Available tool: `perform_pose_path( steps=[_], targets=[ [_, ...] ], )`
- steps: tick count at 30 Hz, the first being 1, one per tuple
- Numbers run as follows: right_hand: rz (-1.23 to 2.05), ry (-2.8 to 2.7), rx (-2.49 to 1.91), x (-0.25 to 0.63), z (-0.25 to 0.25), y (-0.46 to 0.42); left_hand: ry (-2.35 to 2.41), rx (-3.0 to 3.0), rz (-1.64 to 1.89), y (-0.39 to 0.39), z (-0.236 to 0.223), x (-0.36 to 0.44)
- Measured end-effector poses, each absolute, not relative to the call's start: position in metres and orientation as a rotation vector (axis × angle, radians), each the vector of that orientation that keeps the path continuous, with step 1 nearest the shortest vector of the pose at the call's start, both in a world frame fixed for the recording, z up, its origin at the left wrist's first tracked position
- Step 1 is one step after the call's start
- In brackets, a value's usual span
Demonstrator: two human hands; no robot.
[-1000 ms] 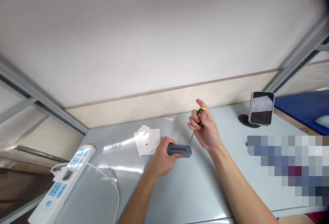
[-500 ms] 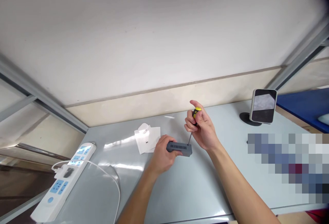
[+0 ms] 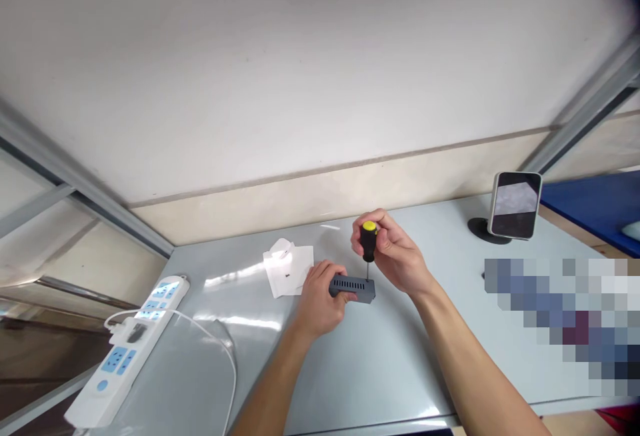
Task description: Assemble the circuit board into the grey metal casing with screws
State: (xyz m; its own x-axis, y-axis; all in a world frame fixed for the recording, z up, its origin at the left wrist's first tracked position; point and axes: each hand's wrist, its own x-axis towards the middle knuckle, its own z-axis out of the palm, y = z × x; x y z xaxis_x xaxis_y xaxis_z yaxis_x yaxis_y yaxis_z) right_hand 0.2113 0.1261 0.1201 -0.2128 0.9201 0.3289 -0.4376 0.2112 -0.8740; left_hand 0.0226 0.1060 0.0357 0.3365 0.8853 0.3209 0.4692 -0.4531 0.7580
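My left hand (image 3: 324, 297) is closed around the left end of a dark grey slotted case (image 3: 361, 291), holding it over the table. In my right hand (image 3: 397, 253) is a screwdriver (image 3: 369, 243) with a black handle and yellow cap, gripped between thumb and fingers. The shaft points almost straight down, and its tip meets the top of the case near the right end. Whether a screw sits under the tip is too small to tell. Behind my left hand lie white paper sheets (image 3: 280, 283) with a tiny dark piece (image 3: 287, 275) on them.
At the left lies a white power strip (image 3: 145, 336) with a plugged-in charger (image 3: 125, 333); its white cable (image 3: 220, 343) curves over the grey table (image 3: 380, 369). A small screen on a round black stand (image 3: 515, 206) stands back right. A blurred patch (image 3: 560, 309) covers the right side.
The screwdriver has gone from leaning to nearly upright, and my right forefinger has curled in toward the handle. My left hand still holds the case.
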Motion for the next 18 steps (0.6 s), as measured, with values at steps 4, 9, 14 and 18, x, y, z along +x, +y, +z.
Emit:
perform_pose_path(
  steps=[4, 9, 14, 18],
  targets=[
    [1.469, -1.109, -0.541, 0.214, 0.123, 0.126, 1.179, 2.076, 0.998, 0.106, 0.034, 0.023],
    [1.447, -1.062, -0.495, 0.208, 0.12, 0.127, 1.177, 2.09, 1.003, 0.107, 0.034, 0.024],
    [1.362, -1.141, -0.518, 0.212, 0.119, 0.124, 1.179, 2.152, 1.008, 0.106, 0.034, 0.024],
    [1.383, -1.139, -0.554, 0.222, 0.121, 0.122, 1.167, 2.257, 1.026, 0.107, 0.032, 0.022]
  ],
)
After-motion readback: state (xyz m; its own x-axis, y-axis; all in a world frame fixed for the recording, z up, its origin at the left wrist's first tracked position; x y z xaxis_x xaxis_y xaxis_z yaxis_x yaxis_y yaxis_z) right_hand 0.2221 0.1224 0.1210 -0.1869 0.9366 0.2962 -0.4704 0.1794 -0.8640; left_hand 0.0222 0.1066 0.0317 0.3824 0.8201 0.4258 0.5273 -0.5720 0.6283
